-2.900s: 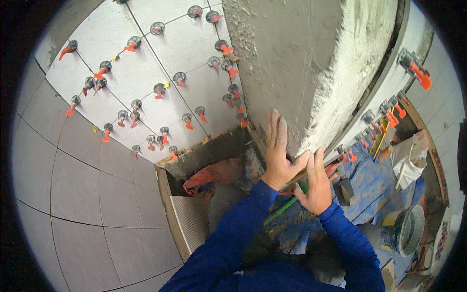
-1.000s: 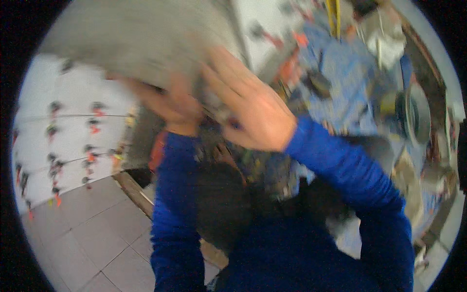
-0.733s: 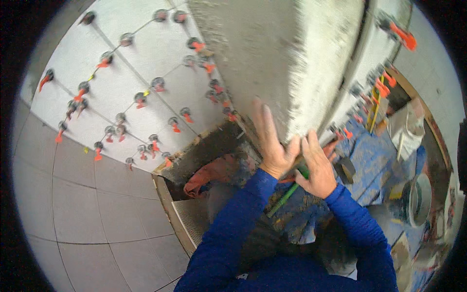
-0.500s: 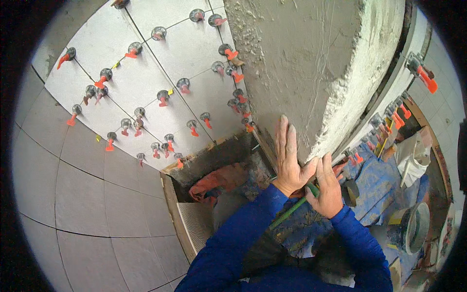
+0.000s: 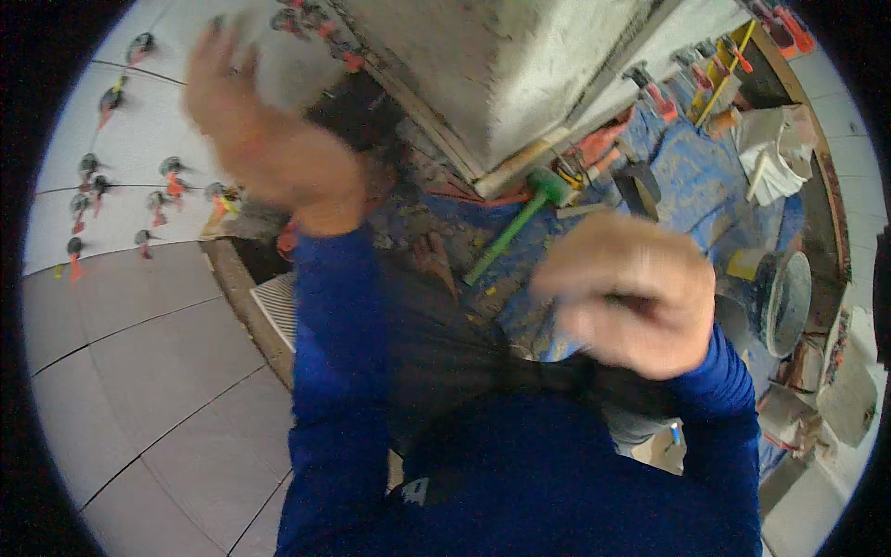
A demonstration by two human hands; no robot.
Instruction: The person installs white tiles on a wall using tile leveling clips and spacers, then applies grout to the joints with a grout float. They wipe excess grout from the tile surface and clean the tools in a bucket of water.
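Note:
My left hand is raised at the upper left, blurred, its fingers stretched upward with nothing visible in them. It hovers before the white wall tiles, which carry several red-handled tile levelling clips. My right hand is in front of my body, curled and smeared by motion. Whether it holds anything is hidden. Beyond it, a mallet with a green head and green handle lies on the blue tarp. The mortar-coated block juts down at the top centre, with a strip along its lower edge.
Grey tiles cover the lower left. A ribbed light panel stands by a wooden edge. At the right are a bucket, a crumpled white bag, a yellow stick and more clips.
Both hands have left the block's lower corner. My left hand has swung up and left; my right hand has drawn back toward my body. The view has shifted, exposing the whole mallet.

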